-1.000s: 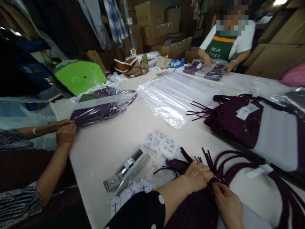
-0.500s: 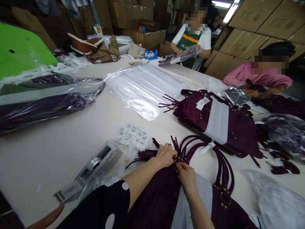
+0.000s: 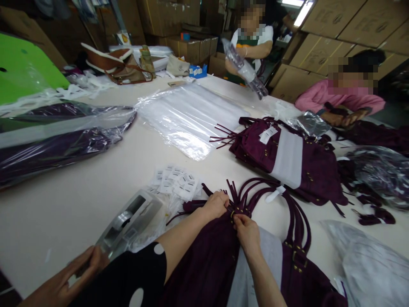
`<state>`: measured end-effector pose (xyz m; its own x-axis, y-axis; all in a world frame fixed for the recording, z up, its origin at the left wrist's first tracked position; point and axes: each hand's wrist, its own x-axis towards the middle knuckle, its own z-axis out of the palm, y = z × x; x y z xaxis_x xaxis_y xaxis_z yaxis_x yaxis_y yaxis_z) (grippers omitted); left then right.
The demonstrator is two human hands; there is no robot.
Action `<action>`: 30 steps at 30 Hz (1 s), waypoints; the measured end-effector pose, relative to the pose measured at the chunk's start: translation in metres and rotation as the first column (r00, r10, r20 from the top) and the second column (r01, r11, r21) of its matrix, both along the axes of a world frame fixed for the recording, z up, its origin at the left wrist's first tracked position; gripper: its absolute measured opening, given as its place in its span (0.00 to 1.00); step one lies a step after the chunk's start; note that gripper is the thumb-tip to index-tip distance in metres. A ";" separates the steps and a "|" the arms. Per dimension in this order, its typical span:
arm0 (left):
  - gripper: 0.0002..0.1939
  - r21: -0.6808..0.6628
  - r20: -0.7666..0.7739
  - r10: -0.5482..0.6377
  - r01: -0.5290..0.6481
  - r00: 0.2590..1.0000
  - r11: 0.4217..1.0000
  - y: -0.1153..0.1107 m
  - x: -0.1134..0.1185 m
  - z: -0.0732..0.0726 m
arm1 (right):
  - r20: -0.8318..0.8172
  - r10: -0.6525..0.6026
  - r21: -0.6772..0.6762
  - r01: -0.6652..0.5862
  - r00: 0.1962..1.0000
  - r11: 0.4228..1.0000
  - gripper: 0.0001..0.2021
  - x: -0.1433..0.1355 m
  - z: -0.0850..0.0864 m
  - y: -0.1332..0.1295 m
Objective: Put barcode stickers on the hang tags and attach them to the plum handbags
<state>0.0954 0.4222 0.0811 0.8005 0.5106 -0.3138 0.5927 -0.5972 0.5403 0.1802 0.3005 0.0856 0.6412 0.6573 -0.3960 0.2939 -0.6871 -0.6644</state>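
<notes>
A dark purple handbag (image 3: 204,260) lies in front of me, with a pale paper band (image 3: 268,251) around it. My left hand (image 3: 217,204) is closed on the bag's top edge, near its thin purple cords and a small brass-coloured fitting. Against the same spot, my right hand (image 3: 246,230) pinches the bag beside that fitting; the exact piece between the fingertips is hidden. The bag's looped handles (image 3: 295,209) arch up to the right, with a white wrap (image 3: 275,194) on them.
Another person's hand (image 3: 79,273) reaches in at lower left, at a tape dispenser (image 3: 131,221). Beyond are printed labels (image 3: 177,181), clear plastic bags (image 3: 191,115) and stacked purple bags (image 3: 255,153). A wrapped bag (image 3: 64,140) lies left. Two co-workers stand across the table.
The other person's hand has come in at lower left onto the tape dispenser. Across the table, a co-worker has tilted a wrapped bundle upright. My hands stay at the same place on the handbag.
</notes>
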 end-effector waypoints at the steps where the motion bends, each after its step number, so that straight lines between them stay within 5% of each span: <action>1: 0.09 -0.007 -0.015 -0.014 0.014 1.000 1.000 0.002 0.002 -0.001 | -0.006 -0.002 0.002 0.002 1.000 1.000 0.14 0.000 0.001 0.000; 8: 0.05 0.068 -0.019 -0.087 0.088 0.996 0.994 0.006 0.004 0.016 | -0.115 -0.016 0.032 0.019 0.993 0.999 0.12 0.002 -0.002 0.001; 15: 0.08 0.110 0.108 -0.105 0.093 0.989 0.990 -0.029 -0.020 0.029 | -0.259 0.038 0.168 0.006 0.965 0.986 0.19 0.006 0.017 -0.024; 18: 0.08 0.081 0.149 -0.050 0.038 0.988 0.996 -0.042 -0.027 0.024 | -0.385 0.107 0.254 -0.006 0.917 0.967 0.20 0.005 0.028 -0.040; 22: 0.06 0.004 0.179 0.031 -0.033 0.983 0.999 -0.048 -0.027 0.024 | -0.422 0.088 0.204 0.001 0.902 0.979 0.16 0.005 0.036 -0.054; 30: 0.02 -0.194 0.200 0.156 -0.117 0.967 0.974 -0.056 -0.012 0.023 | -0.392 0.114 0.255 -0.011 0.913 0.967 0.12 0.001 0.030 -0.067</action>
<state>0.0837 0.3663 0.1042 0.7852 0.5707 -0.2403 0.5216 -0.4002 0.7536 0.1813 0.2334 0.1152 0.4161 0.7993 -0.4335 0.0048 -0.4787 -0.8780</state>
